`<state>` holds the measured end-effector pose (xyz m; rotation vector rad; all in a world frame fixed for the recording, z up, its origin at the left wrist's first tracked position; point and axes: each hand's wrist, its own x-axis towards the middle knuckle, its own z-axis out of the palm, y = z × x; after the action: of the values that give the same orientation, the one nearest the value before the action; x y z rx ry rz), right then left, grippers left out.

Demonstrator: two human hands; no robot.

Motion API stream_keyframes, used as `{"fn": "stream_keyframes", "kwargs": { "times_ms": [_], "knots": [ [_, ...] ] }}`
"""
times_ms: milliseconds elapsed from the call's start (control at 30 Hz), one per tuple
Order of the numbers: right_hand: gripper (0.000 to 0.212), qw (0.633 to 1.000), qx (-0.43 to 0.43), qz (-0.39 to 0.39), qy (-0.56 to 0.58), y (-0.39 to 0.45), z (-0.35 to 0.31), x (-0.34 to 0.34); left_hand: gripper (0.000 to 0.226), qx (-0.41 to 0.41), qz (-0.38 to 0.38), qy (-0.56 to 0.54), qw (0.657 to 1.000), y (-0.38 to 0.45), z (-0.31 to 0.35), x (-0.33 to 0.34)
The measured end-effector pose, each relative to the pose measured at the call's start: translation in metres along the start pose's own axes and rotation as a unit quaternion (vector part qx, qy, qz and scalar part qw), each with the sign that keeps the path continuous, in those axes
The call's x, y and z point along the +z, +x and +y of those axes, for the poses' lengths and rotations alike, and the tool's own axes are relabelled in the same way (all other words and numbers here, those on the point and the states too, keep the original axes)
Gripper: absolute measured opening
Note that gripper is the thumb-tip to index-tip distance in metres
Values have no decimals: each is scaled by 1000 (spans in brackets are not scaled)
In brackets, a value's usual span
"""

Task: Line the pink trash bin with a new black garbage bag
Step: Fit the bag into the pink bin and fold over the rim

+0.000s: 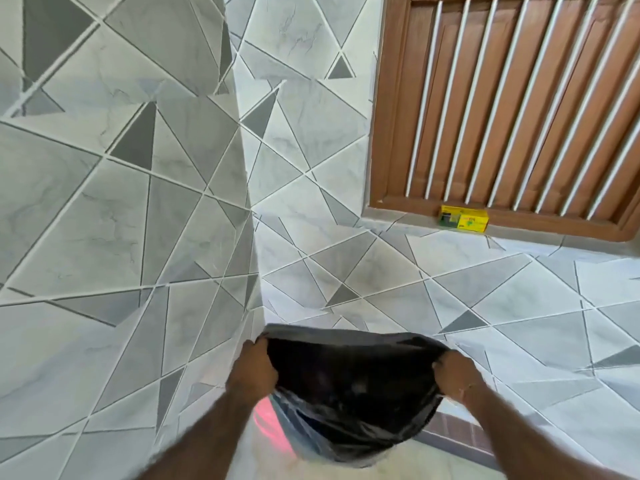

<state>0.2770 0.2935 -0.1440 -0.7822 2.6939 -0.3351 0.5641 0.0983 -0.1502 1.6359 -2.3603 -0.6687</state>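
Observation:
A black garbage bag is held open in front of me, its mouth stretched wide between both hands. My left hand grips the bag's left rim, and my right hand grips the right rim. Below the bag, a strip of the pink trash bin shows at the lower left; the bag hides the rest of the bin. The bag's lower part hangs crumpled over the bin.
Grey geometric wall tiles form a corner just left of the bag. A brown wooden window with white bars is at the upper right, with a small yellow box on its sill. Dark floor strip at lower right.

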Motion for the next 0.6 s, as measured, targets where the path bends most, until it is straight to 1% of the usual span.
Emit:
{"fn": "stream_keyframes", "kwargs": {
  "times_ms": [33, 100, 167, 200, 267, 333, 367, 400, 467, 533, 600],
  "knots": [
    [31, 1000, 7, 10, 19, 2, -1, 1, 49, -31, 13, -57, 998, 5, 2, 3],
    [30, 999, 0, 7, 34, 2, -4, 2, 52, -78, 28, -158, 984, 9, 9, 6],
    [36, 999, -11, 7, 44, 0, -4, 4, 55, -99, 23, -242, 965, 10, 15, 7],
    [40, 999, -18, 8, 47, -1, -4, 4, 59, -98, 16, -256, 961, 9, 18, 6],
    [43, 999, -30, 8, 22, -6, -1, 3, 72, -63, 7, -222, 973, 9, 24, 3],
    [38, 999, -35, 8, -31, -12, 3, 5, 82, -6, 10, -131, 991, 7, 31, -2],
    [35, 997, -40, 17, -65, -16, 5, 5, 82, 14, 15, -96, 995, 7, 35, -3],
    [32, 993, -47, 32, -99, -19, 7, 5, 80, 30, 15, -82, 996, 5, 42, -5],
    [31, 986, -72, 60, -139, -20, 11, 7, 68, 54, 13, -75, 996, 5, 49, -4],
    [31, 984, -99, 62, -131, -20, 14, 11, 52, 78, 14, -64, 995, 3, 57, -1],
    [30, 986, -120, 42, -108, -20, 16, 13, 39, 98, 21, -33, 994, 2, 63, 2]
  ]
}}
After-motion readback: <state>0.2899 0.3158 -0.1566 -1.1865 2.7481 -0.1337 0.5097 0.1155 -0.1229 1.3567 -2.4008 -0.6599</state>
